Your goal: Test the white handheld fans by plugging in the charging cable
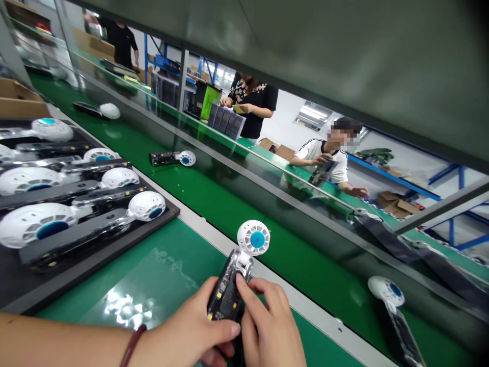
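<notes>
A small handheld fan point(244, 255) with a round white head and blue centre stands tilted over the green mat. Its open black handle shows a circuit board. My left hand point(191, 331) is wrapped round the handle from the left. My right hand point(267, 326) holds the handle from the right, with the index finger pressing on the board. A dark red band sits on my left wrist.
A black tray point(95, 255) at the left holds several like fans. More fans lie on the green conveyor belt point(214, 199): one point(171, 158) in the middle, one point(97, 110) far left, one point(393, 311) at right. Other people work across the belt, one seated in a white shirt point(324, 158).
</notes>
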The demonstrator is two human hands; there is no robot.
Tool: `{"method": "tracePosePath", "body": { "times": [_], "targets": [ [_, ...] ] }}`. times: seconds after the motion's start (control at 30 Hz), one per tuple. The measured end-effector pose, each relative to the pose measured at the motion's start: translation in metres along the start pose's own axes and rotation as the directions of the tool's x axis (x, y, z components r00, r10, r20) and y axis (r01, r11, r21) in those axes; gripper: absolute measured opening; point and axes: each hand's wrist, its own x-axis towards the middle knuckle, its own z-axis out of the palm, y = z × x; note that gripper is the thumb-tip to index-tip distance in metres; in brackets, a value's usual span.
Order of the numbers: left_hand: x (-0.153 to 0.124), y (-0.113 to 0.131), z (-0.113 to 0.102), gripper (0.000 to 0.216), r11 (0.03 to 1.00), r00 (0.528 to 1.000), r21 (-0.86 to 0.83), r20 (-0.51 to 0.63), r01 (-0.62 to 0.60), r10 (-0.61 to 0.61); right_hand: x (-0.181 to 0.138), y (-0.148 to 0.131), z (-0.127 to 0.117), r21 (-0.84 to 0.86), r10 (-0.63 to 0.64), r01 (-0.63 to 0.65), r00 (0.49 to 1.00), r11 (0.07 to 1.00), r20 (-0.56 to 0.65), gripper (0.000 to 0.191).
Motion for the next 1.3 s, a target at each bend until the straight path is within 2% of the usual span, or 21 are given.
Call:
{"method": "tracePosePath", "body": {
  "times": [0.1, 0.13, 0.2, 0.27, 0.3, 0.4, 0.43, 0.5, 0.57, 0.6, 0.63, 0.7, 0.73, 0.77, 0.8, 0.9, 1.0, 1.07, 1.13, 1.2, 1.3],
  "targets": [
    [-0.003, 0.001, -0.003, 0.062, 0.998, 0.997, 0.023, 0.051, -0.053, 0.052, -0.004, -0.001, 0.008, 0.264, 0.158, -0.136, 0.986, 0.955, -0.062, 0.042],
    [-0.005, 0.004, -0.004, 0.061, 0.995, 0.993, 0.037, 0.080, -0.093, 0.089, -0.006, -0.003, 0.012, 0.409, 0.232, -0.183, 0.970, 0.894, -0.073, 0.040],
    [-0.010, 0.014, -0.005, 0.054, 0.981, 0.970, 0.048, 0.166, -0.187, 0.177, -0.007, -0.010, 0.019, 0.687, 0.376, -0.226, 0.924, 0.691, -0.075, 0.038],
    [-0.016, 0.026, -0.005, 0.038, 0.967, 0.939, -0.011, 0.240, -0.253, 0.248, -0.006, -0.021, 0.023, 0.836, 0.443, -0.175, 0.892, 0.521, -0.089, 0.038],
    [-0.018, 0.031, -0.006, 0.033, 0.964, 0.931, -0.052, 0.250, -0.263, 0.267, -0.005, -0.027, 0.024, 0.858, 0.462, -0.145, 0.879, 0.492, -0.116, 0.039],
    [-0.022, 0.040, -0.006, 0.033, 0.954, 0.936, -0.088, 0.188, -0.287, 0.299, -0.005, -0.037, 0.021, 0.790, 0.470, -0.138, 0.858, 0.597, -0.206, 0.040],
    [-0.022, 0.041, -0.006, 0.035, 0.953, 0.940, -0.068, 0.156, -0.296, 0.303, -0.005, -0.035, 0.017, 0.748, 0.468, -0.169, 0.859, 0.642, -0.207, 0.038],
    [-0.023, 0.042, -0.006, 0.037, 0.971, 0.964, -0.035, 0.118, -0.237, 0.240, -0.006, -0.024, 0.007, 0.643, 0.450, -0.257, 0.880, 0.721, -0.153, 0.030],
    [-0.023, 0.044, -0.007, 0.040, 0.988, 0.984, -0.057, 0.093, -0.146, 0.150, -0.005, -0.006, -0.006, 0.495, 0.407, -0.352, 0.914, 0.795, -0.004, 0.020],
    [-0.023, 0.046, -0.007, 0.040, 0.991, 0.989, -0.072, 0.082, -0.116, 0.122, -0.004, 0.004, -0.013, 0.386, 0.382, -0.393, 0.918, 0.835, 0.110, 0.017],
    [-0.023, 0.048, -0.007, 0.039, 0.991, 0.991, -0.082, 0.079, -0.106, 0.113, -0.003, 0.013, -0.018, 0.271, 0.365, -0.426, 0.897, 0.863, 0.248, 0.014],
    [-0.022, 0.051, -0.007, 0.034, 0.990, 0.988, -0.060, 0.073, -0.131, 0.135, -0.002, 0.025, -0.025, 0.076, 0.373, -0.455, 0.805, 0.887, 0.462, 0.009],
    [-0.021, 0.052, -0.007, 0.031, 0.990, 0.987, -0.026, 0.072, -0.142, 0.143, -0.002, 0.028, -0.027, 0.017, 0.381, -0.455, 0.764, 0.890, 0.520, 0.009],
    [-0.021, 0.052, -0.007, 0.028, 0.989, 0.987, 0.015, 0.069, -0.149, 0.148, -0.002, 0.029, -0.026, -0.020, 0.387, -0.449, 0.744, 0.893, 0.544, 0.011],
    [-0.020, 0.052, -0.007, 0.026, 0.986, 0.986, 0.050, 0.057, -0.159, 0.156, -0.003, 0.028, -0.025, -0.042, 0.387, -0.436, 0.745, 0.899, 0.543, 0.013],
    [-0.019, 0.048, -0.007, 0.021, 0.980, 0.985, 0.101, 0.005, -0.171, 0.171, -0.005, 0.024, -0.020, -0.069, 0.369, -0.387, 0.789, 0.920, 0.491, 0.013],
    [-0.020, 0.046, -0.006, 0.021, 0.986, 0.987, 0.061, -0.018, -0.157, 0.158, -0.006, 0.019, -0.020, 0.068, 0.344, -0.406, 0.842, 0.911, 0.414, 0.012],
    [-0.022, 0.047, -0.005, 0.023, 0.991, 0.991, -0.003, -0.011, -0.132, 0.132, -0.006, 0.013, -0.022, 0.233, 0.296, -0.356, 0.920, 0.905, 0.256, 0.010],
    [-0.023, 0.048, -0.003, 0.024, 0.992, 0.995, -0.081, 0.007, -0.099, 0.100, -0.005, 0.006, -0.024, 0.305, 0.212, -0.207, 0.977, 0.929, 0.017, 0.008],
    [-0.023, 0.047, -0.002, 0.025, 0.988, 0.997, -0.141, 0.032, -0.069, 0.074, -0.004, -0.001, -0.022, 0.273, 0.100, -0.050, 0.980, 0.961, -0.171, 0.013],
    [-0.024, 0.044, -0.002, 0.028, 0.986, 0.996, -0.161, 0.066, -0.044, 0.056, -0.002, -0.009, -0.017, 0.243, -0.012, 0.081, 0.961, 0.967, -0.275, 0.017]
  ]
}}
